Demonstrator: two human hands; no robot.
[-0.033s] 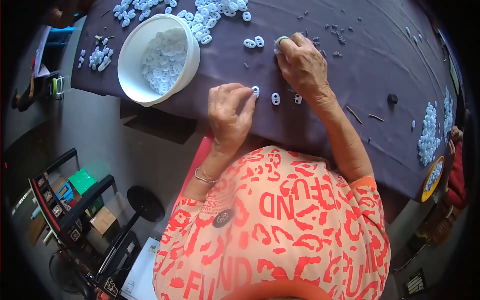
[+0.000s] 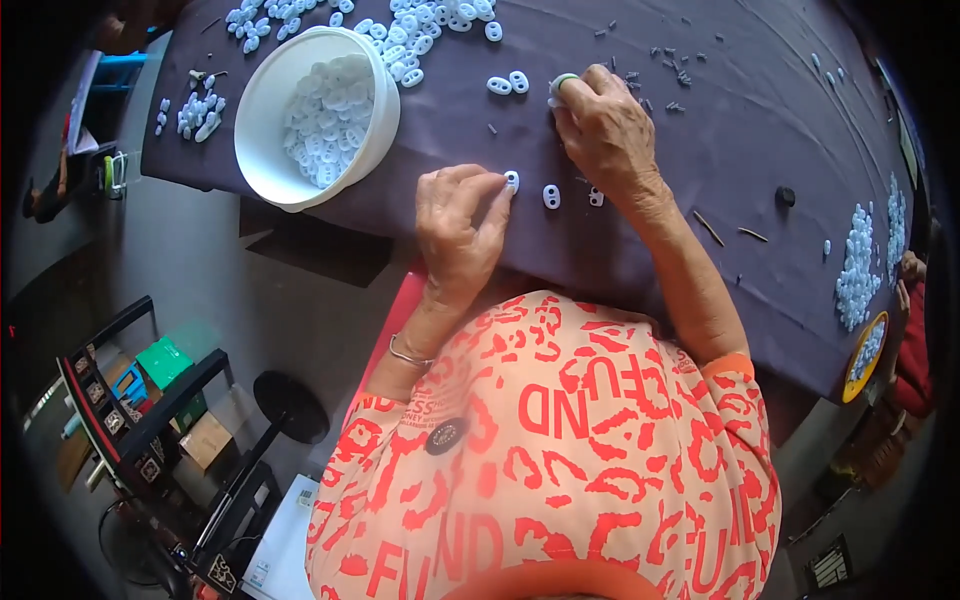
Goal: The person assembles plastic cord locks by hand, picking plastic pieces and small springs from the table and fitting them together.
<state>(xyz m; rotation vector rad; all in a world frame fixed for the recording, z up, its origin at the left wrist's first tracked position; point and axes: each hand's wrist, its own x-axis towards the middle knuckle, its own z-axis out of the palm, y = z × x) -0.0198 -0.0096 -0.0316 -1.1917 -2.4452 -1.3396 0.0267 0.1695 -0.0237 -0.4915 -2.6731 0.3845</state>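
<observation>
My left hand [image 2: 460, 230] is closed, thumb and forefinger pinching a small white oval two-holed plastic piece [image 2: 512, 180] at the table's near edge. To its right lie another two-holed piece [image 2: 551, 197] and a white piece with dark holes [image 2: 596, 197], partly beside my right wrist. Farther up, my right hand [image 2: 607, 125] is closed over the cloth, with a pale band round one finger. Something whitish shows at its fingertips, mostly hidden. Two more white pieces [image 2: 508, 84] lie left of that hand.
A white tub [image 2: 383, 150] of white pieces stands left, with loose piles [image 2: 410, 35] behind it. Small dark pins [image 2: 683, 76] lie scattered beyond my right hand. Right are thin brown sticks [image 2: 708, 229], a black lump [image 2: 785, 198], white heaps [image 2: 857, 270] and a yellow-rimmed bowl [image 2: 853, 378].
</observation>
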